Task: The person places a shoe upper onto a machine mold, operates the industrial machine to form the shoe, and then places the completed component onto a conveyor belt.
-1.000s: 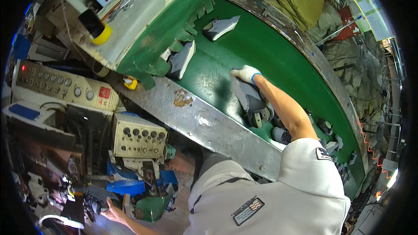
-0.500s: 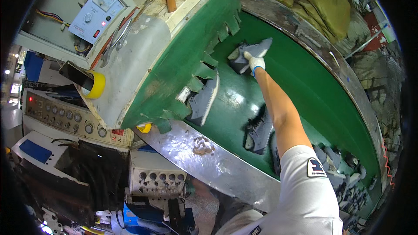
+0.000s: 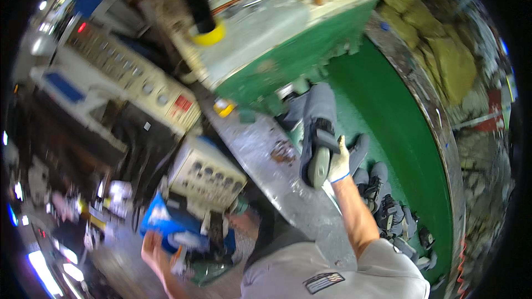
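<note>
My right hand, in a white glove, grips a grey shoe by its heel end and holds it up above the metal rim of a green conveyor trough. The shoe points away from me, toward the green machine housing. Several more grey shoes lie in the trough just right of my forearm. My left hand is bare and hangs low at the lower left, beside a blue object. Blur hides whether its fingers hold anything.
A beige control box with knobs stands left of the rim, and a longer panel with dials and a red patch lies behind it. A yellow-based black post sits on the machine top. Olive sacks are piled beyond the trough.
My right hand has pulled back from the far shoe in the trough toward me, now lifting a grey shoe over the rim. The view has swung down and left.
</note>
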{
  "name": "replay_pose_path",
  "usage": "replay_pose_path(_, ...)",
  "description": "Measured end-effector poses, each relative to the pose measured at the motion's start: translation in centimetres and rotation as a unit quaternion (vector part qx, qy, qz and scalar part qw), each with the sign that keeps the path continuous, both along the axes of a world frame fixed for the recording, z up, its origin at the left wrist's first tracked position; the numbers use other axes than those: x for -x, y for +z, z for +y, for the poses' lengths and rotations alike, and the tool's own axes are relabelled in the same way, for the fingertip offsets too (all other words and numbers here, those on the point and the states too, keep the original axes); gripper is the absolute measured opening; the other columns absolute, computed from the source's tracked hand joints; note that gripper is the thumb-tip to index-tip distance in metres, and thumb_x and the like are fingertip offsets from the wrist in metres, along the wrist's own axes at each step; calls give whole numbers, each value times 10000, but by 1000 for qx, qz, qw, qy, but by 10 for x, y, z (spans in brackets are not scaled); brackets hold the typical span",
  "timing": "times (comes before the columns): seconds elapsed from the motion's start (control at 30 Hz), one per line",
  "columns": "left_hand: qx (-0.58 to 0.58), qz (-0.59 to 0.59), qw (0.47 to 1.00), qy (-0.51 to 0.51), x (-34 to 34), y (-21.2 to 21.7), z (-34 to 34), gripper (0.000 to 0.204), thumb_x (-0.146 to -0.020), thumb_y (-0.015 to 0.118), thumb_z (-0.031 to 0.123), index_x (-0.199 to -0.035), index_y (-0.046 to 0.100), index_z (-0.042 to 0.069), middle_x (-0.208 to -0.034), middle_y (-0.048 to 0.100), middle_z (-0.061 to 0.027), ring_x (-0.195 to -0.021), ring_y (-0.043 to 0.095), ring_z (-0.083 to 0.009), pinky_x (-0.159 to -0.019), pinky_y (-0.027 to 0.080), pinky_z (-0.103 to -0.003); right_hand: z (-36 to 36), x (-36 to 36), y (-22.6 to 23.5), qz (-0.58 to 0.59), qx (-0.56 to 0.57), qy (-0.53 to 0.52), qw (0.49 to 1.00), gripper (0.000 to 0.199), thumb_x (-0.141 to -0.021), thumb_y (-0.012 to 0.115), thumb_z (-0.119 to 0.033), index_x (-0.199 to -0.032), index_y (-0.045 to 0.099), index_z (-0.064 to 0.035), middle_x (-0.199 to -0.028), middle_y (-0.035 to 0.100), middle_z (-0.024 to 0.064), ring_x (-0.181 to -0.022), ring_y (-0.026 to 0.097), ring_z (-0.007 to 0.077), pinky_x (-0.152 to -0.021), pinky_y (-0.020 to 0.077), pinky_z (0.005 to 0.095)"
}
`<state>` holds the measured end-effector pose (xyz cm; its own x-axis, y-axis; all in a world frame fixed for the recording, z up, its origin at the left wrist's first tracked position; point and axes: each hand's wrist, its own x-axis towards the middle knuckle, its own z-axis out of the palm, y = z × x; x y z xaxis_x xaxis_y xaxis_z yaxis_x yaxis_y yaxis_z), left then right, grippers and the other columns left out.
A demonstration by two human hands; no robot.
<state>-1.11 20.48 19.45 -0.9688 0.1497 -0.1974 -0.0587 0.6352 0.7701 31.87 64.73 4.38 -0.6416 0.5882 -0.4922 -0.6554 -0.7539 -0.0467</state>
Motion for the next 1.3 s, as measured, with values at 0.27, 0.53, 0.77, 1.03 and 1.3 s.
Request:
replay_pose_path(0.27, -326, -303, 874, -196, 28, 2, 57, 310, -1013, 563, 123, -1220, 614, -103, -1074, 705, -173, -906, 707, -240, -807, 585, -348, -223, 165, 88, -89, -235, 338, 907, 488, -963, 663, -243, -1363, 544, 9, -1207, 671, 82, -1064, 645, 170, -931, 527, 306)
replay_pose_path(0.53, -351, -165, 919, 74, 87, -22, -79, 96, -865, 710, 39, -908, 702, -46, -721, 664, -65, -603, 647, -166, -582, 529, -263, -316, 294, 116, -178, -470, 426, 753, 478, -965, 654, -178, -1351, 546, 83, -1174, 664, 84, -1024, 622, 134, -919, 495, 264)
replay_pose_path(0.77, -414, -60, 887, 194, 127, -19, -119, 329, -829, 716, -18, -1151, 676, -74, -996, 727, -128, -783, 690, -161, -705, 558, -267, -380, 375, 136, -120, -426, 383, 811, 482, -977, 652, -205, -1384, 554, 35, -1182, 638, 23, -1017, 566, 86, -915, 461, 249)
replay_pose_path(1.03, -482, -68, 855, 180, 163, -48, -135, 394, -879, 689, 9, -1260, 624, -69, -1035, 710, -115, -775, 640, -136, -668, 515, -222, -413, 427, 100, -92, -396, 330, 852, 434, -972, 651, -147, -1348, 574, 55, -1192, 663, 66, -1039, 592, 110, -931, 474, 253)
replay_pose_path(1.3, -557, -251, 775, 163, 126, -65, -117, 562, -1048, 434, 529, -1089, 676, 23, -971, 712, -79, -842, 685, -171, -789, 548, -316, -427, 432, 80, -147, -383, 317, 855, 361, -960, 692, -194, -1211, 673, 65, -1058, 706, 63, -925, 623, 112, -853, 496, 253)
